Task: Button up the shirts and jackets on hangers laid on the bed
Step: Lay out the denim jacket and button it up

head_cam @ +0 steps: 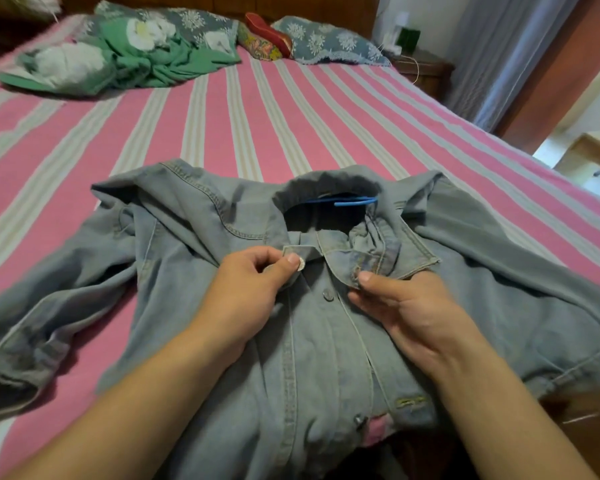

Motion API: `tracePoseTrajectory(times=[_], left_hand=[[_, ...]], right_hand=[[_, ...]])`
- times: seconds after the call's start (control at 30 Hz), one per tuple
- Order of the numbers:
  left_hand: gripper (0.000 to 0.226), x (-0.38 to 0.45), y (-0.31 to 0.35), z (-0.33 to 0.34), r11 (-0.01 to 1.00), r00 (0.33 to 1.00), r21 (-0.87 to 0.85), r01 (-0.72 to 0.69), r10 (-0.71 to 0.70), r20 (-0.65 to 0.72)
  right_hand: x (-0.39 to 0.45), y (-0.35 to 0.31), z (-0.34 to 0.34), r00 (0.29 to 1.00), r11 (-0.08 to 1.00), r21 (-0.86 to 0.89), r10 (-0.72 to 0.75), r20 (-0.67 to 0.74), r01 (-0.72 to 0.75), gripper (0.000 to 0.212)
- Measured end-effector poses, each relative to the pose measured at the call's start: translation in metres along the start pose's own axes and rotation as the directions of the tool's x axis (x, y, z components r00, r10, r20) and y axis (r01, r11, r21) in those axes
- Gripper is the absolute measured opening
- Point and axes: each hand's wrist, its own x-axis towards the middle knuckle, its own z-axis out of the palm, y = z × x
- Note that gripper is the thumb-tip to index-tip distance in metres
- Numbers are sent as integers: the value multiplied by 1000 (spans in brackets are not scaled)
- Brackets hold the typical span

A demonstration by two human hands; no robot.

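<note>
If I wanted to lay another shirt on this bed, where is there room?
The striped bedspread lies bare between the denim jacket and the green floral bedding and pillows. The near end is crowded: jacket and sleeves spread across it.

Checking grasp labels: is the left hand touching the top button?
Touching. The head view shows the left hand pinching the placket at the collar, thumb tip lying right against the top button with no gap between them.

A bed point(291, 109) with a pink-and-pale striped cover carries a denim jacket point(194, 306) spread flat at the near edge, a crumpled green floral cloth point(118, 60) and patterned pillows point(326, 39) at the far end
</note>
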Motion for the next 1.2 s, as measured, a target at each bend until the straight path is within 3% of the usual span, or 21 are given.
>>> tracePoseTrajectory(times=[0.1,0.2,0.43,0.8,0.9,1.03,1.2], left_hand=[[24,-4,9,14,977,993,179,-117,121,-14],[23,-9,7,27,962,989,230,-147,150,4],[24,-9,0,26,990,997,122,-71,76,-33],[23,-7,1,28,929,976,333,-160,199,-88],[24,-6,0,27,880,959,420,-224,275,-66],[20,-15,2,35,768,935,554,-321,352,53],[22,-11,-3,33,676,921,647,-352,375,108]], right_hand=[[-8,5,10,981,970,-146,-192,27,194,45],[-10,13,21,975,954,-203,-223,18,222,38],[-9,25,32,983,976,-123,-183,-8,181,42],[-14,23,28,991,989,-73,-131,24,132,43],[-19,22,30,997,996,-47,-67,50,69,36],[-23,24,28,993,998,36,-56,108,52,48],[-27,23,23,989,996,-82,-9,147,22,56]])
